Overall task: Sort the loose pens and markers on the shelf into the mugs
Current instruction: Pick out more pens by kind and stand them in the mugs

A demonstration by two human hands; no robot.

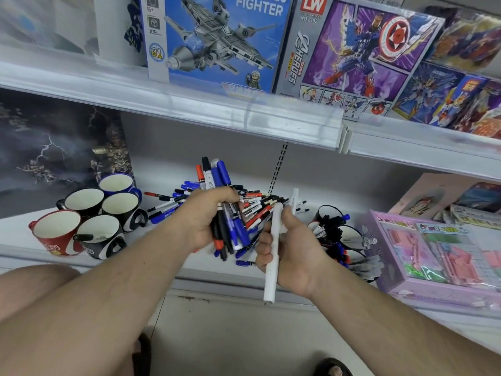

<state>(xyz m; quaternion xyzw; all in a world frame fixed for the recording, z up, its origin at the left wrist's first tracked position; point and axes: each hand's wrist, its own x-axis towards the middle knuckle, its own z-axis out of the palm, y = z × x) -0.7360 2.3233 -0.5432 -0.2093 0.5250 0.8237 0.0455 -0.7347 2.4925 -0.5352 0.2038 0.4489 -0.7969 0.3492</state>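
My left hand (208, 218) grips a thick bundle of markers (217, 175) with blue, red and black caps, held upright above the shelf. My right hand (292, 248) holds two white pens (272, 267), angled steeply beside the bundle. Behind both hands lies a loose pile of pens and markers (260, 202) on the white shelf (162, 256). Several mugs (84, 199) stand at the left, a red one (57, 232) in front and a black one (100, 234) with one black marker in it. At the right, mugs filled with pens (336, 226) are partly hidden by my right hand.
A purple toy box (433, 253) stands at the shelf's right end. A dark poster box (54, 147) fills the back left. The upper shelf's edge (189, 104) overhangs, loaded with building-block boxes (217, 42). My knee (32, 283) is low on the left.
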